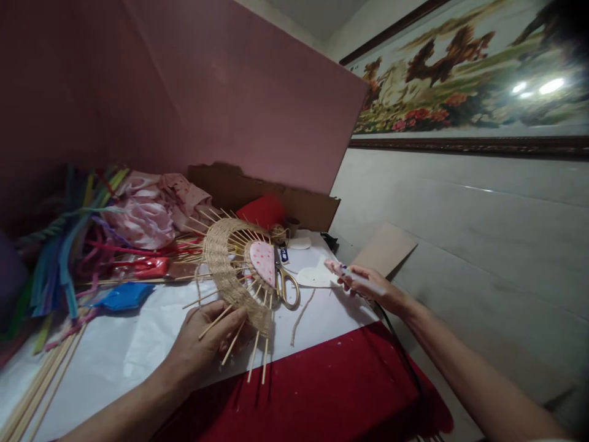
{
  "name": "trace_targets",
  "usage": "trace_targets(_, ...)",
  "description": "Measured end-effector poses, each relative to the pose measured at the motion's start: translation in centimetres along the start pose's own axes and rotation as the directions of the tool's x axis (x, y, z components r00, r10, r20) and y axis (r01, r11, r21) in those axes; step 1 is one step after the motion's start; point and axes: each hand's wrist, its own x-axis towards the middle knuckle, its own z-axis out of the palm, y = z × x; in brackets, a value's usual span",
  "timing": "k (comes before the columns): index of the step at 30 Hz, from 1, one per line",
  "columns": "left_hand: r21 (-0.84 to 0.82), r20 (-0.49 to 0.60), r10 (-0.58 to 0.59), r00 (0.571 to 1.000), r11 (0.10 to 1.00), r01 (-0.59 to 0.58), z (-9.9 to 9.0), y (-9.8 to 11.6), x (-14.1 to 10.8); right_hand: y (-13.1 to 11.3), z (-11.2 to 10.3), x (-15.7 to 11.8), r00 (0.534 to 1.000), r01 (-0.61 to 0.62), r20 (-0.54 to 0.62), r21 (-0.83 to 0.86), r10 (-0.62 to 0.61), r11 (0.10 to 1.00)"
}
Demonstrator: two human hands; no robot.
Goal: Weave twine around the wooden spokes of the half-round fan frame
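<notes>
My left hand (211,334) grips the lower edge of a woven twine fan (223,267), a half ring of tan cord threaded on thin wooden sticks. Stick ends poke out around the fingers. At the fan's inner side sits a half-round pink patch (263,263) with red dots. My right hand (368,285) is closed around a pale, patterned glue gun (343,270) with a dark cord trailing below; it is held apart from the fan, to the right. Gold-handled scissors (289,288) lie beside the pink patch, their blades partly hidden.
White paper (151,337) covers much of the red table (322,380). To the left are colourful pipe cleaners (69,264), pink cloth (147,205), a blue packet (125,297) and long sticks (46,380). A white cutout (315,276) and loose twine (301,319) lie right; cardboard (304,209) stands behind.
</notes>
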Motion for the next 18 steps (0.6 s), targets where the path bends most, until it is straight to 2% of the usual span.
trace_targets(2, -0.028, 0.004, -0.007, 1.000, 1.000, 0.007, 0.0, -0.2, 0.0, -0.7, 0.6, -1.0, 1.000, -0.017, 0.004, 0.118, 0.017, 0.993)
trace_targets(6, -0.063, 0.001, -0.009, 1.000, 0.998, 0.009, -0.1, -0.7, 0.2, -2.0, 2.6, -3.0, 0.990, -0.063, 0.144, 0.360, 0.012, 0.931)
trace_targets(9, -0.018, 0.000, 0.011, 1.000, 1.000, -0.011, -0.1, -0.7, 0.2, -3.5, 5.1, -4.2, 0.983, -0.165, 0.146, 0.460, 0.109, 0.872)
trace_targets(12, 0.002, -0.017, 0.012, 1.000, 1.000, -0.012, -0.1, -0.5, 0.1, -5.3, 7.7, -4.9, 0.958, -0.234, 0.258, 0.459, 0.123, 0.857)
trace_targets(15, -0.010, -0.016, 0.020, 1.000, 1.000, -0.020, 0.1, -0.3, 0.0, -6.4, 9.9, -5.2, 0.928, -0.244, 0.360, 0.391, 0.096, 0.888)
trace_targets(18, -0.045, 0.003, 0.013, 1.000, 0.999, -0.013, 0.2, -0.2, 0.0, -6.8, 11.3, -5.3, 0.931, -0.234, 0.343, 0.300, 0.124, 0.925)
